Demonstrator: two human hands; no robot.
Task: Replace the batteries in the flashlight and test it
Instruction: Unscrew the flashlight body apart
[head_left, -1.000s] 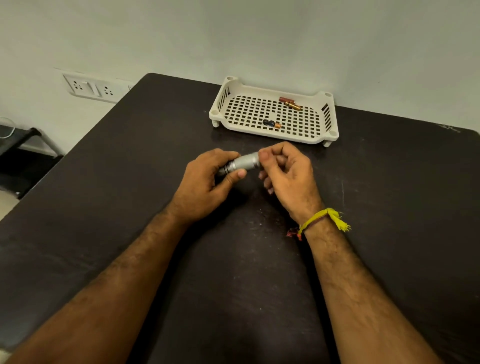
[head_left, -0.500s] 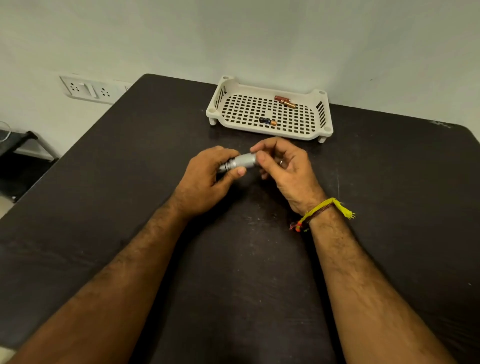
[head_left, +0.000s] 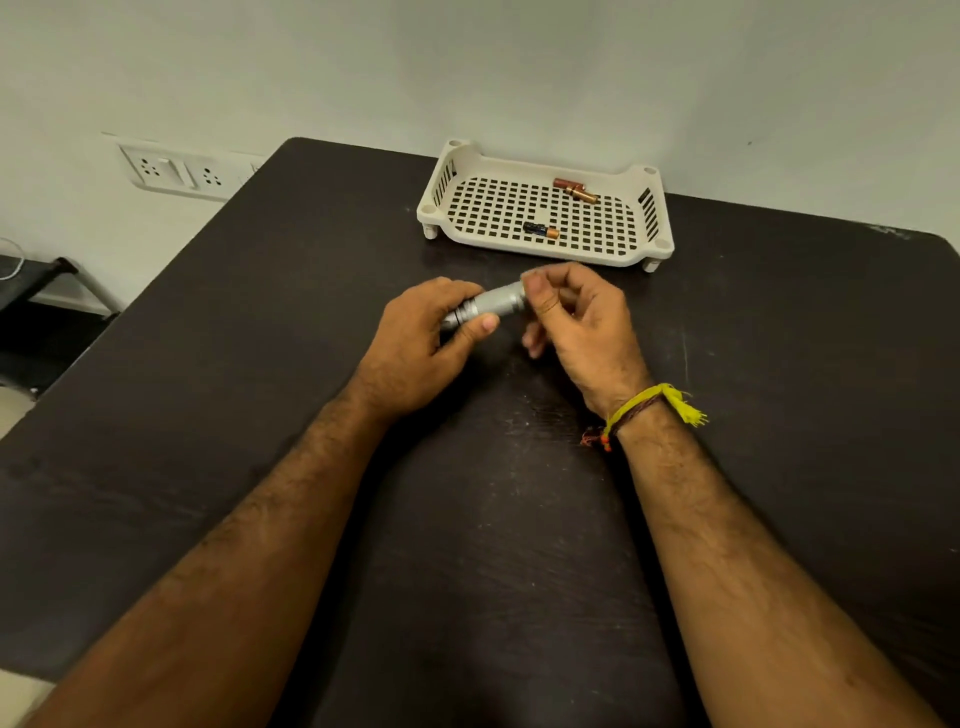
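Two bare forearms reach over a dark table (head_left: 260, 415); the left hand (head_left: 421, 343) wraps around one end of a small silver flashlight (head_left: 491, 306), held just above the tabletop; the right hand (head_left: 576, 322) pinches its other end between thumb and fingertips; behind them, a white perforated tray (head_left: 550, 249) holds a black-and-copper battery (head_left: 540, 229) and two copper batteries (head_left: 575, 189).
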